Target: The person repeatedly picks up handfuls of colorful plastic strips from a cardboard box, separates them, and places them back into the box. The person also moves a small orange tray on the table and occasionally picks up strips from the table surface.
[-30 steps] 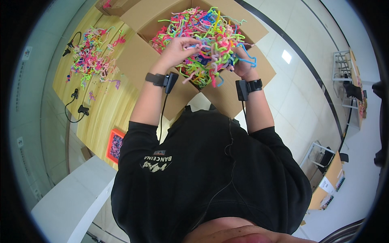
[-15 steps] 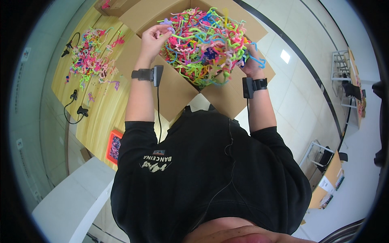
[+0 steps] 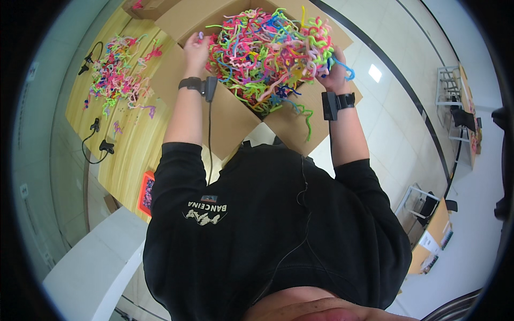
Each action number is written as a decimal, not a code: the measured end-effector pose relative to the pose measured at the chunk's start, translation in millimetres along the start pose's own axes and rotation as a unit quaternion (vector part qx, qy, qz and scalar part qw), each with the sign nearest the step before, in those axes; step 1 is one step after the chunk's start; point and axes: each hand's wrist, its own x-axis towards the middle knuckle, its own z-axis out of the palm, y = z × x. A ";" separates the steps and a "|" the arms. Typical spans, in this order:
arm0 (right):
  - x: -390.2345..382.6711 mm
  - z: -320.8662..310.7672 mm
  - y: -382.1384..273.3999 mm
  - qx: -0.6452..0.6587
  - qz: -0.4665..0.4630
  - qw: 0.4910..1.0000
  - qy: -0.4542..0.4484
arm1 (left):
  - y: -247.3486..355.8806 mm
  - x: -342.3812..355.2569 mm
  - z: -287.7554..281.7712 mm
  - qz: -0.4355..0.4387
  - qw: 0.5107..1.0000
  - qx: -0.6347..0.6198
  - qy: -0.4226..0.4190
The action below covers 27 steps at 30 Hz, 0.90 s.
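Note:
A heap of bent, multicoloured pipe cleaners (image 3: 246,59) fills an open cardboard box (image 3: 230,115) in front of me. My right hand (image 3: 335,75) is closed around a clump of pipe cleaners (image 3: 316,48) at the heap's right side, with a blue end sticking out past the palm. At the box's left side, my left hand (image 3: 196,54) has its fingers curled, and a small lavender pipe cleaner (image 3: 201,35) shows at the fingertips. The rest of that piece is hidden. Near the front flap hangs a green pipe cleaner (image 3: 308,125).
Left of the box, a wooden table (image 3: 128,139) bears a loose pile of pipe cleaners (image 3: 118,72), black cabled clips (image 3: 106,147) and an orange tray (image 3: 146,192) of small dark bits. Box flaps stick out on several sides. Tables and chairs stand far right.
My left hand has moved left, away from the heap, with the lavender piece. The clump in my right hand has risen and bunched up, and a green pipe cleaner now hangs over the front flap.

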 end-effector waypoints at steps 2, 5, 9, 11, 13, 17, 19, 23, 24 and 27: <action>8.2 10.6 -3.3 -0.022 -0.001 1.000 -0.017 | 5.4 -6.1 4.4 0.007 0.976 0.167 -0.139; 16.0 27.4 -7.5 -0.076 0.009 0.996 -0.048 | 31.0 -30.9 12.5 0.101 0.968 0.182 -0.143; 11.3 48.4 -5.1 -0.112 -0.054 0.992 -0.033 | 60.2 -85.7 26.5 0.095 0.940 0.191 -0.265; -2.0 55.4 -11.6 -0.091 -0.081 0.991 -0.058 | 56.0 -126.1 41.1 0.112 0.887 0.201 -0.399; -14.6 60.9 -17.1 -0.077 -0.101 0.991 -0.047 | 43.6 -160.4 59.8 0.305 0.824 0.154 -0.452; -30.8 63.9 -24.1 -0.065 -0.125 0.988 -0.057 | 20.5 -203.7 100.6 0.426 0.765 0.201 -0.439; -36.9 61.7 -24.0 -0.037 -0.123 0.991 -0.028 | 13.3 -212.1 112.2 0.429 0.734 0.252 -0.462; -46.5 52.7 -23.7 -0.020 -0.119 0.992 -0.042 | 2.7 -213.0 124.0 0.454 0.731 0.250 -0.444; -47.9 50.1 -23.4 -0.025 -0.125 0.991 -0.033 | 0.6 -211.6 125.9 0.437 0.730 0.250 -0.462; -48.8 42.3 -23.3 -0.028 -0.130 0.990 -0.040 | -2.1 -206.3 127.3 0.390 0.736 0.251 -0.494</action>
